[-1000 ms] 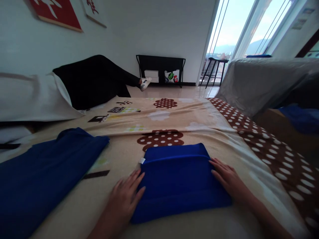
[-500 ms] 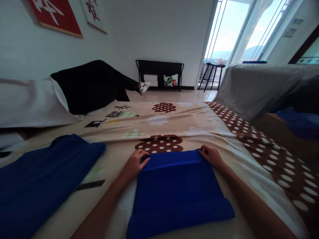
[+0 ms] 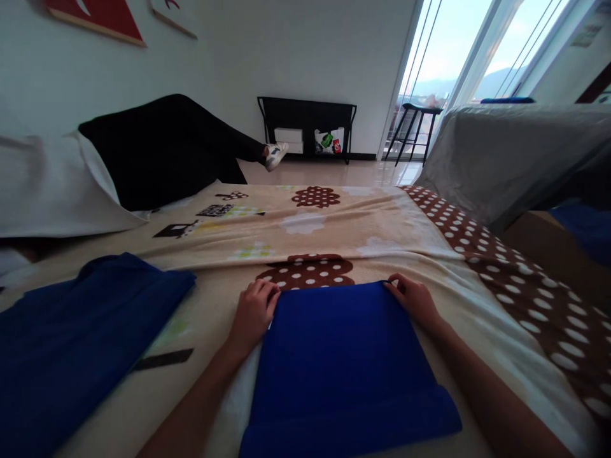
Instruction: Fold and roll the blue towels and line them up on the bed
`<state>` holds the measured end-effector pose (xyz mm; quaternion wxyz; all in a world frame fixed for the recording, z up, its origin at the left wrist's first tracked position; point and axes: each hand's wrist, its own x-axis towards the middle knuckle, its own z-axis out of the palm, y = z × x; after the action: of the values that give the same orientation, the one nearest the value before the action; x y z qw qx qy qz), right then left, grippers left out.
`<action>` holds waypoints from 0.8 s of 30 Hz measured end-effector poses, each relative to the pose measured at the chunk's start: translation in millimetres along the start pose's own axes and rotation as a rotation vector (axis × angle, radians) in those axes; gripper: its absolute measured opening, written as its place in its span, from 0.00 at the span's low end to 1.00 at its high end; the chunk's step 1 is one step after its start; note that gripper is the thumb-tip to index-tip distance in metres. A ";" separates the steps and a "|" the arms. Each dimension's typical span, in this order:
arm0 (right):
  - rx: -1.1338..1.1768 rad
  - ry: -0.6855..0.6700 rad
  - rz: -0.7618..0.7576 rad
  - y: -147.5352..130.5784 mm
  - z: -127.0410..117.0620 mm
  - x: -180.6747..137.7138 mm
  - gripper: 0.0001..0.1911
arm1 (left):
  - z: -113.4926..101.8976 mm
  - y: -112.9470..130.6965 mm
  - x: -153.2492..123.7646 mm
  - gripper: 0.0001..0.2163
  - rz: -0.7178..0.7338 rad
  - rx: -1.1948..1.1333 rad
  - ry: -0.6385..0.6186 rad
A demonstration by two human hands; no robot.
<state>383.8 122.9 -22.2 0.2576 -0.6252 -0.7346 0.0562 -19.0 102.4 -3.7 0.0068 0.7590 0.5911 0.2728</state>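
A bright blue folded cloth (image 3: 344,356) lies flat in front of me, its near edge turned over in a band. Its exact kind of garment does not show. My left hand (image 3: 258,313) pinches the far left corner, thumb against the fingers. At the far right corner, my right hand (image 3: 411,298) grips the edge between thumb and fingers. Beneath it spreads a beige patterned blanket (image 3: 334,222) with brown dotted shapes. To the left of my left arm rests a darker blue piece of clothing (image 3: 95,331), loosely folded.
On the far left a person sits in black trousers (image 3: 157,152), one shoe (image 3: 275,156) stretched out past the blanket. A black rack (image 3: 310,117) stands against the wall, a stool (image 3: 414,127) beside the window. Plastic-covered furniture (image 3: 520,140) is on the right, with a cardboard box (image 3: 534,245) nearby.
The raised crease along the cloth's far edge has flattened out. Both hands stay at the far corners. The camera view has tilted slightly downward.
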 end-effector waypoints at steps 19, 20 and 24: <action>-0.054 -0.254 -0.270 -17.8 -5.7 -21.8 0.31 | -8.4 27.8 -29.1 0.24 0.169 0.164 -0.256; -0.054 -0.237 -0.253 -18.3 -12.5 -26.7 0.31 | -18.1 30.1 -35.3 0.23 0.163 0.170 -0.235; -0.001 -0.158 -0.237 -22.3 -53.2 -85.0 0.25 | -65.6 49.5 -98.8 0.19 0.318 0.147 -0.030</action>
<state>395.1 24.8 6.5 0.2037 -0.5276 -0.8214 0.0740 -17.5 -22.0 28.5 -0.0830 0.8454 0.4818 0.2149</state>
